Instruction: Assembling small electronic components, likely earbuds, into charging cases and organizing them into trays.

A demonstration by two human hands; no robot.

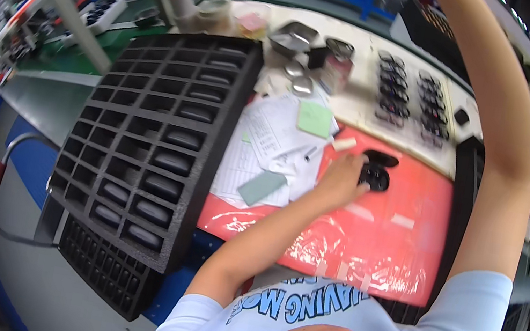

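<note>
On the red mat (396,224), my left hand (340,179) pinches a black open case (377,171); my right hand's grip is out of view.

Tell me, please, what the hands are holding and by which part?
The left hand grips the small black open case at its left edge on the red mat. The right hand is out of view.

Left hand (342,179) touches what looks like an open black case (377,171) on red mat (402,232).
</note>
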